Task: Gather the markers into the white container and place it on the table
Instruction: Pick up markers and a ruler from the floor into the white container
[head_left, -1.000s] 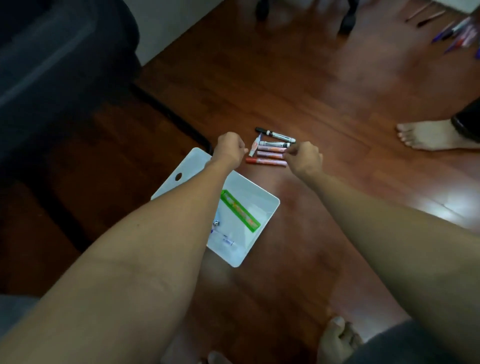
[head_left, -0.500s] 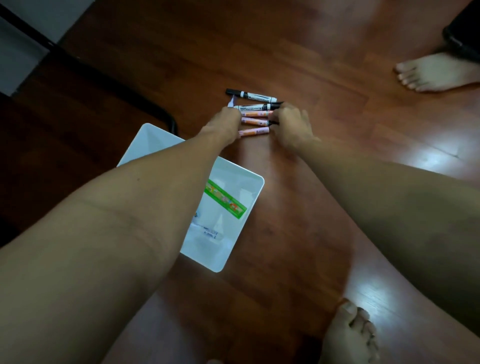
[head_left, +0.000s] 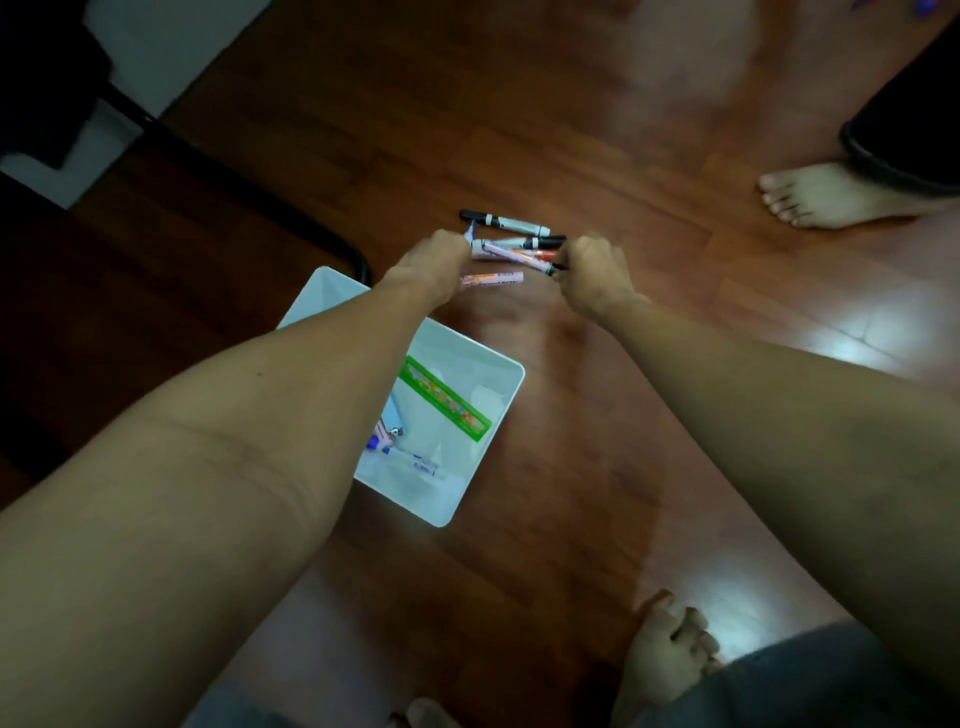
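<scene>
Your wooden floor (head_left: 597, 415) carries everything. The white container (head_left: 467, 488) lies just near-left of the marker cluster (head_left: 514, 249), half hidden under your left forearm; a green ruler (head_left: 447, 399) lies inside. Another person's bare foot (head_left: 826, 195) rests well right. Your left hand (head_left: 434, 265) and right hand (head_left: 592, 275) close on the cluster's ends; one black-capped marker (head_left: 504, 222) lies just beyond.

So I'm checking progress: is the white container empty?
Not empty. The white container on the floor already holds a green strip and a few small items.
</scene>
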